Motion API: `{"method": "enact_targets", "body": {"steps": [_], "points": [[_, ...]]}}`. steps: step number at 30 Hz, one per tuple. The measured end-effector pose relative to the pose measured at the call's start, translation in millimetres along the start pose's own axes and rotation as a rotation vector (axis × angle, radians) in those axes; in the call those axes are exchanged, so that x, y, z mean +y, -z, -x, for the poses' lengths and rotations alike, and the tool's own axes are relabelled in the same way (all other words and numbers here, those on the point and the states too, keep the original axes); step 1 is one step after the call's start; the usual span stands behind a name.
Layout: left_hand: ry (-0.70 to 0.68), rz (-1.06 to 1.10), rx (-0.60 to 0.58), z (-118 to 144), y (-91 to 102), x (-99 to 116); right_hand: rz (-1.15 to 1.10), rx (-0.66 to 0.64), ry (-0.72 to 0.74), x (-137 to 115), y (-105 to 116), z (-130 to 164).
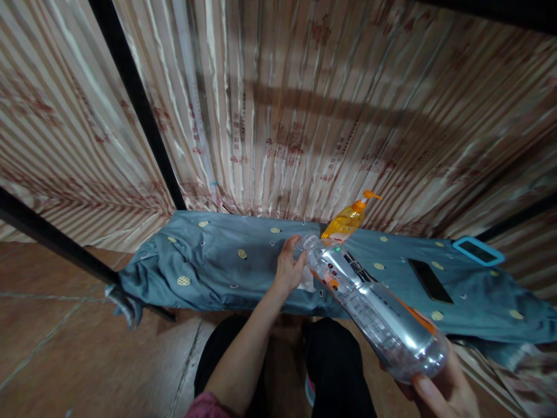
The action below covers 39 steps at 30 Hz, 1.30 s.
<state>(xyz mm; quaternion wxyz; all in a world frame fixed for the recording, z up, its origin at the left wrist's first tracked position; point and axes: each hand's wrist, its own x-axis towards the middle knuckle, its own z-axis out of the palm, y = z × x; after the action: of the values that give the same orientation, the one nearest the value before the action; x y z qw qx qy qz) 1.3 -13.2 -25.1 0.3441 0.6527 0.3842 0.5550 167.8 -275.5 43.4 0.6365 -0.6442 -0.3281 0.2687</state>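
Note:
My right hand (439,390) grips the base of a clear plastic bottle (374,310), which lies tilted with its neck pointing away from me. At the bottle's mouth, my left hand (288,268) has its fingers closed around the cap end, with something white under the palm. Just behind the bottle's neck stands an orange pump bottle (348,220) on a low surface covered by a blue-grey cloth (217,267).
A black phone (430,280) lies on the cloth at right, and a blue-framed flat object (477,251) sits at the far right edge. A striped curtain (282,104) hangs behind, with black metal bars (139,110) at left. Brown tiled floor lies at left.

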Motion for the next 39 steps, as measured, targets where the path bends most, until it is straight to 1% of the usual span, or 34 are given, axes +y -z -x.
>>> {"method": "enact_targets", "body": {"steps": [7,15,20,24,28,35,39], "points": [[0.009,0.003,0.004,0,-0.2,0,0.019,0.012,-0.010,-3,-1,0],[0.038,0.001,-0.007,-1,0.9,3,0.017,-0.011,-0.009,-4,-2,1],[0.022,0.009,-0.007,-1,1.1,3,0.010,0.001,-0.013,-3,-1,0],[0.025,0.008,-0.010,0,1.3,4,-0.017,0.003,-0.043,-8,-5,1],[0.033,0.007,-0.005,0,1.0,4,-0.007,0.005,-0.039,-12,-7,3],[0.039,0.004,-0.009,0,1.0,5,0.005,0.006,-0.036,-7,-1,-1],[0.047,0.010,-0.006,0,1.0,5,-0.008,0.005,-0.026,-8,-1,-1]]}}
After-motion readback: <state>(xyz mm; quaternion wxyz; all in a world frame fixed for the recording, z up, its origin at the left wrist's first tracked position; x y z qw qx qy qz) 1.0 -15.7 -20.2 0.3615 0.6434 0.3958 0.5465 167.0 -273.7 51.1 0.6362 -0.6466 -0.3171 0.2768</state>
